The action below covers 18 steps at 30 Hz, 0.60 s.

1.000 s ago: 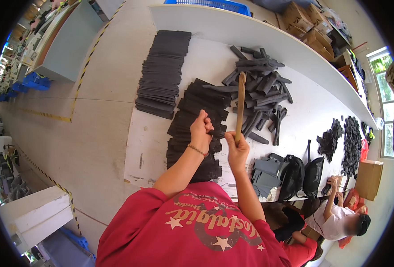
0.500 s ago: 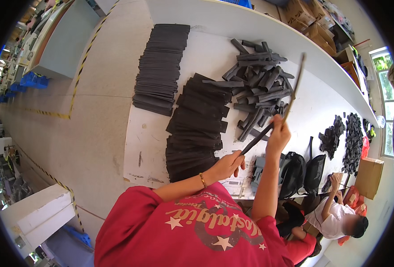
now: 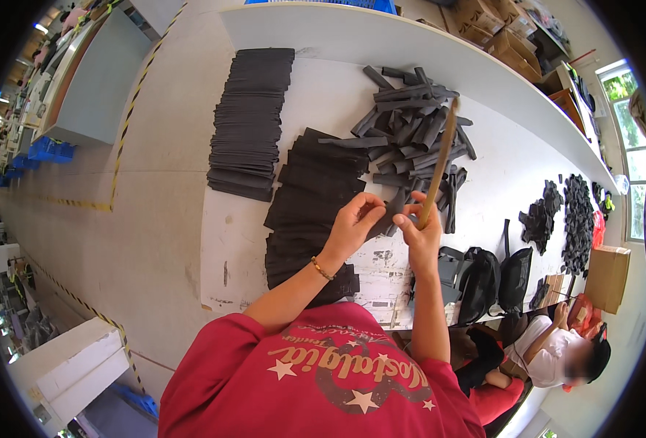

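Observation:
A dark fabric piece [image 3: 388,210] is stretched between my two hands above the table. My left hand [image 3: 352,226], with a beaded bracelet at its wrist, pinches one end. My right hand [image 3: 421,232] is closed round a thin wooden stick [image 3: 442,150] that slants up and away, and its fingers also touch the fabric. Beyond the stick lies a loose heap of rolled dark fabric tubes [image 3: 410,135]. Left of my hands, flat dark strips [image 3: 312,190] overlap in a row. Farther left is a neater row of strips [image 3: 246,120].
A raised white board [image 3: 410,36] runs along the table's far side. To the right are black bags [image 3: 480,285] and heaps of small dark pieces [image 3: 577,226]. A co-worker [image 3: 549,350] sits at the right, near a cardboard box [image 3: 608,277].
Both hands have come closer together, my left hand rising and my right hand dropping left. The stick has tilted lower, and the fabric that lay along its line is now between my fingers.

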Tool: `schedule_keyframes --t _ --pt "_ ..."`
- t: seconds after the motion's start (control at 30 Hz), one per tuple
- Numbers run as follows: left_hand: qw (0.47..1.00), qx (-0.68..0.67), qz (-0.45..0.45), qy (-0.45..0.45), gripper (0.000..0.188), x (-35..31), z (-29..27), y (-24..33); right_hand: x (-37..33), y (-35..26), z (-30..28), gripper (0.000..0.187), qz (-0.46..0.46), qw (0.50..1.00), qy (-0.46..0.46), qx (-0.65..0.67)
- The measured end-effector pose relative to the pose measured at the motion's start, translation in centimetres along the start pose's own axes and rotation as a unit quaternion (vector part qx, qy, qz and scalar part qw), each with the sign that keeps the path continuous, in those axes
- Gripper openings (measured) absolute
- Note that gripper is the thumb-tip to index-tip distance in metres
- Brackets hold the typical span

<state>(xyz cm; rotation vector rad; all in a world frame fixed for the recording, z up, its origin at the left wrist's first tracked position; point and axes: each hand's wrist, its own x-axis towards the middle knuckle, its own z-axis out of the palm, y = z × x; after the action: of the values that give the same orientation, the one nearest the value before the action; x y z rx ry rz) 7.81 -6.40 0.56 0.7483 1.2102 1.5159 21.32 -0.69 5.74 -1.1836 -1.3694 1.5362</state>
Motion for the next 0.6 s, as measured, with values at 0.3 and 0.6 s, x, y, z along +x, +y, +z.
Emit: schedule_keyframes --t 0.3,0.6 --pt "0.980 -0.151 -0.116 0.054 0.013 0.1 -0.6 -1.5 -0.4 3.9 -0.1 0.013 0.087 0.964 -0.047 0.246" --pt "0.986 -0.109 -0.126 0.007 0.012 -1.6 -0.1 -0.8 0.8 4.7 1.7 0.014 0.125 0.968 0.011 0.215"
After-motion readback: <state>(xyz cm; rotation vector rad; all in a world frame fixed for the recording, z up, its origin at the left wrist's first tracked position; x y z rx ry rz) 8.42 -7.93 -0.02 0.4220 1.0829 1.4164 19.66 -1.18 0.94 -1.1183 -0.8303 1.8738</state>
